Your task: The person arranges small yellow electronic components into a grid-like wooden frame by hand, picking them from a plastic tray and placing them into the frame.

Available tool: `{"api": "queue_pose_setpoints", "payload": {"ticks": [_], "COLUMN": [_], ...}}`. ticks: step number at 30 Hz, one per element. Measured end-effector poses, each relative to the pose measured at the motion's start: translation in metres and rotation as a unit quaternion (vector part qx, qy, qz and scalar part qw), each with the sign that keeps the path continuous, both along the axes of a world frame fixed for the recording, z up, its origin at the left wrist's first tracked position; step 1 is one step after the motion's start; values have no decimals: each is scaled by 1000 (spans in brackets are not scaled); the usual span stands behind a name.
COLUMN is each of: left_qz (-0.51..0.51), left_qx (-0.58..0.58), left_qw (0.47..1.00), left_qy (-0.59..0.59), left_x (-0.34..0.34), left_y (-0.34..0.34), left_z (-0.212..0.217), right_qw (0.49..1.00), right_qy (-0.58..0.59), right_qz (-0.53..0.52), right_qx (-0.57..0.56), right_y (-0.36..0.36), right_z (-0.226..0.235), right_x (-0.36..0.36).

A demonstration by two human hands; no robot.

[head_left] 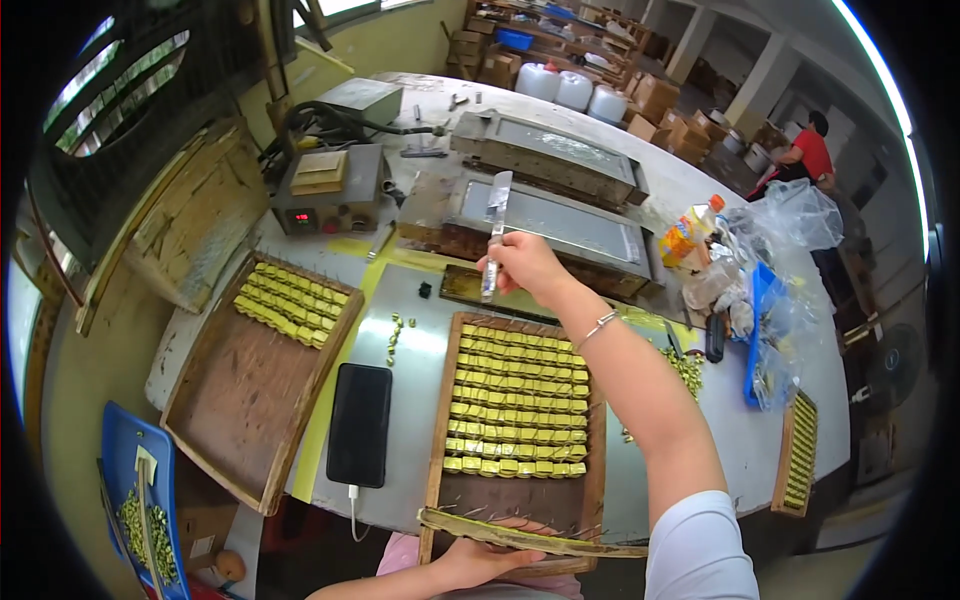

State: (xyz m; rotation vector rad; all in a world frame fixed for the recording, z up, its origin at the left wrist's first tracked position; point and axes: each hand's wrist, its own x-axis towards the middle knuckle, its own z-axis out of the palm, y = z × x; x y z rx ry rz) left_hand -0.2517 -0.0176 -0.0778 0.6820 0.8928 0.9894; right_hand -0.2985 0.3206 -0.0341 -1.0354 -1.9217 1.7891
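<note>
My right hand point(527, 265) is closed around the handle of a flat metal scraper point(500, 197). Its blade points away from me, over the near side of a long metal trough point(560, 225) with a shiny grey surface. Low in the picture, my left hand point(485, 563) grips a narrow wooden strip point(580, 547) with thin wires along it. The strip lies across the near end of a wooden tray point(435, 440). Rows of small yellow wire-leaded components point(515, 405) fill most of that tray. My left fingers are partly hidden beneath the strip.
Left of a black phone point(360, 425) lies a second wooden tray point(230, 400), part filled with yellow pieces. A control box point(330, 190) and another trough point(550, 150) stand farther back. A bottle point(690, 232), plastic bags and a blue tray point(757, 335) crowd the right. A person point(805, 155) is in the background.
</note>
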Motion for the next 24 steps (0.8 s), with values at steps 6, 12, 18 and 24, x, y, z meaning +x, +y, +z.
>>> {"api": "queue_pose_setpoints", "payload": {"ticks": [6, 12, 18, 24], "left_qz": [0, -6, 18, 48], "left_qx": [-3, 17, 21, 40], "left_qw": [1000, 999, 999, 997], "left_qy": [5, 30, -25, -36], "left_x": [-8, -6, -6, -15], "left_y": [-10, -13, -23, -44], "left_z": [4, -2, 0, -7], "right_qw": [999, 999, 999, 998], "right_qy": [9, -6, -50, -65], "right_qz": [33, 44, 11, 8], "right_qx": [-15, -13, -11, 14], "right_y": [-25, -29, -34, -48], "right_z": [3, -4, 1, -1], "right_x": [-24, -23, -3, 15]}}
